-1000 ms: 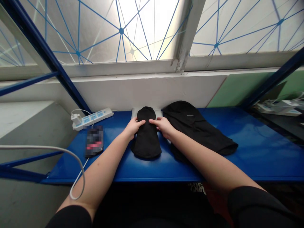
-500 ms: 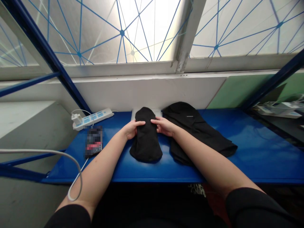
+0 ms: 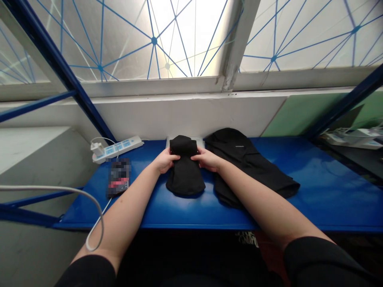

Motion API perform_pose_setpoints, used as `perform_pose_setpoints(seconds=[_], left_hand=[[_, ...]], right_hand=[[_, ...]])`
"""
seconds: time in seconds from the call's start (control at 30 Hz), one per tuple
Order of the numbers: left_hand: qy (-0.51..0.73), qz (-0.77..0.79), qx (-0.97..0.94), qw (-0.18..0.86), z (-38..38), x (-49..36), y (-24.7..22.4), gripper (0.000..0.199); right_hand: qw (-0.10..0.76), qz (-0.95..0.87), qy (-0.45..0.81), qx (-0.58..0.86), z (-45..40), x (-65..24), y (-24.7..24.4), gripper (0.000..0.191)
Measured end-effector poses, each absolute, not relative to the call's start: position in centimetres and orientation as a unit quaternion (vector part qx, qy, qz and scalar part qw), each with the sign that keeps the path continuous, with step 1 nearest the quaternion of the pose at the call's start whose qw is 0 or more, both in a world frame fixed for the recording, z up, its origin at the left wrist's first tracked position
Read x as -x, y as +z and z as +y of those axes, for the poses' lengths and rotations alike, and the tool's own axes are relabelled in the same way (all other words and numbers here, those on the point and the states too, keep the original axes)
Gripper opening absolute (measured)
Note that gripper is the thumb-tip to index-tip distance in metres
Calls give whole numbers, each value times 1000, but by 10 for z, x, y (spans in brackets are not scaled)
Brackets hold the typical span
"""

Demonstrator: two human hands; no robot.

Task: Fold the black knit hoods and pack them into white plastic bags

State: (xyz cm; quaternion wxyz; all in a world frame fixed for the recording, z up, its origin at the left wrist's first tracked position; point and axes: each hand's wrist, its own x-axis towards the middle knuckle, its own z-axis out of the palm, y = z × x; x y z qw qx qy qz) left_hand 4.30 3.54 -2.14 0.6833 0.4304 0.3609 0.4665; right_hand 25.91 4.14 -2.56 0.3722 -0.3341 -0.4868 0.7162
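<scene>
A narrow black cloth piece point(image 3: 185, 179) lies in front of me, pinched in at the middle and wider at its rounded near end. My left hand point(image 3: 166, 160) grips its left side, thumb on top and the other fingers partly hidden beside and under it. On the right edge, my right hand point(image 3: 208, 159) holds it the same way. Between the two thumbs the upper part is folded over into a thick band. Beside my right hand and forearm lies a larger black garment point(image 3: 239, 159) with a small light label; the forearm covers part of it.
Everything lies on a blue tabletop point(image 3: 305, 171) against the wall. At the left are a white power strip point(image 3: 119, 149) with a plug and a blurred phone point(image 3: 119, 177) on a white cable point(image 3: 100, 211). A pale flat object point(image 3: 199, 141) sits behind the cloth. Blue metal bars flank both sides.
The top of the narrow cloth has gone from lying flat to being folded over between my hands. Its near end has drawn slightly away from me. The larger garment has stayed put.
</scene>
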Motion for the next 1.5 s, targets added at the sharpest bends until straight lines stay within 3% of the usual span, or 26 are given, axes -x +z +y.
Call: perform_pose_setpoints(seconds=[0.17, 0.27, 0.4, 0.53, 0.7, 0.83, 0.93, 1.07, 1.3, 1.5], left_hand=[[496, 352, -455, 650, 35, -41, -19, 43], [495, 344, -499, 622, 33, -44, -17, 22], [478, 327, -526, 622, 32, -44, -12, 13], [475, 321, -459, 679, 34, -37, -11, 54], [369, 368, -445, 728, 33, -40, -17, 55], [414, 372, -477, 681, 33, -47, -22, 61], [508, 351, -483, 621, 37, -47, -24, 57], [556, 362, -489, 566, 43, -46, -29, 54], [502, 370, -494, 606, 42, -45, -31, 63], [463, 346, -517, 631, 43, -36, -29, 70]], right_hand=[[429, -483, 701, 304, 44, -254, -29, 31], [429, -476, 694, 328, 43, -252, -28, 21], [449, -490, 675, 321, 43, -253, -25, 9], [492, -495, 643, 315, 48, -255, -26, 9], [501, -520, 610, 327, 55, -254, -34, 4], [506, -481, 635, 330, 54, -256, -31, 32], [448, -455, 691, 339, 50, -258, -25, 45], [358, -511, 718, 308, 45, -257, -28, 49], [422, -529, 661, 323, 49, -252, -40, 43], [411, -505, 680, 336, 48, -253, -41, 55]])
